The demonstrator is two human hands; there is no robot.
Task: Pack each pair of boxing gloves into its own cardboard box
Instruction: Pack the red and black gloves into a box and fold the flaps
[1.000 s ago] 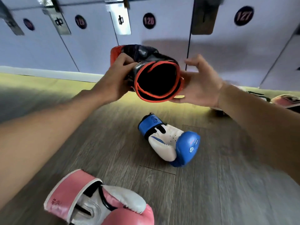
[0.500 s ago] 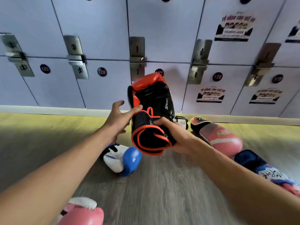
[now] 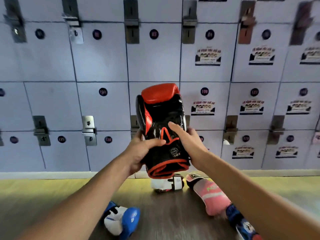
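Observation:
I hold a black and red boxing glove (image 3: 161,116) upright in front of me, padded end up and cuff down. My left hand (image 3: 143,151) grips its left side near the cuff, thumb across the wrist. My right hand (image 3: 187,141) clasps the right side, index finger laid on the palm. On the floor lie a blue and white glove (image 3: 123,220), a white glove (image 3: 166,185) partly hidden behind the held one, a pink glove (image 3: 212,196) and a blue patterned glove (image 3: 242,222). No cardboard box is in view.
A wall of pale blue lockers (image 3: 103,66) with metal latches, number discs and stickers fills the view ahead. A white skirting (image 3: 52,174) runs along its foot. Wood-look flooring (image 3: 173,219) lies below, with a yellow-lit strip by the lockers.
The glove has risen and turned from cuff-towards-me to upright, padded end up. My left hand has closed on it again. The view has tilted up, showing more lockers and losing the near pink glove.

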